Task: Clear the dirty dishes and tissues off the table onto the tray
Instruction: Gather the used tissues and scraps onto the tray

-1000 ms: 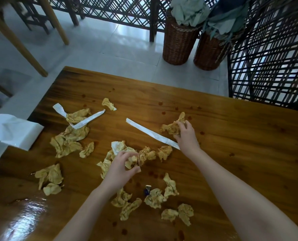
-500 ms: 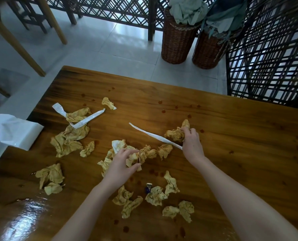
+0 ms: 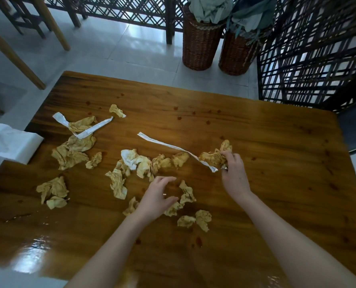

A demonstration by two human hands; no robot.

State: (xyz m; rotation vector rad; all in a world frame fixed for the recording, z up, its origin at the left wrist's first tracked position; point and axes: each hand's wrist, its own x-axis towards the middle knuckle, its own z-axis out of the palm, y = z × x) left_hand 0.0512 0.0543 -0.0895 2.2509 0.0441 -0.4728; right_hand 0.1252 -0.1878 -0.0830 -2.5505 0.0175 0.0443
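The wooden tabletop (image 3: 266,142) was the biggest thing before me, glossy, with a wet sheen toward its near left corner and dark sauce spots across the middle. No tray and no dishes showed anywhere on it. Spread from the left edge to the centre lay the stained tissues (image 3: 73,150), crumpled yellow-brown scraps in loose clusters, some touching, some apart. A white napkin pack (image 3: 13,145) hung over the left edge. My right hand (image 3: 234,175), right of centre, was curled round a wad (image 3: 212,157) of those tissues. Pinched in with it was the near end of a long white paper strip (image 3: 166,144), which ran off toward the far left with its other end on the wood. My left hand (image 3: 156,200) hovered near the middle of the near side, fingers spread and loosely curved, with nothing in it that I could see, just over the small scraps (image 3: 186,193) there.

I judged all this to be nearly weightless, soft and limp, probably damp and greasy. It would squash rather than resist, and it might tear or cling to the wood. It seemed best to rake several scraps together and close the whole hand over the bundle. The strip I would fold into the wad, lest it trail
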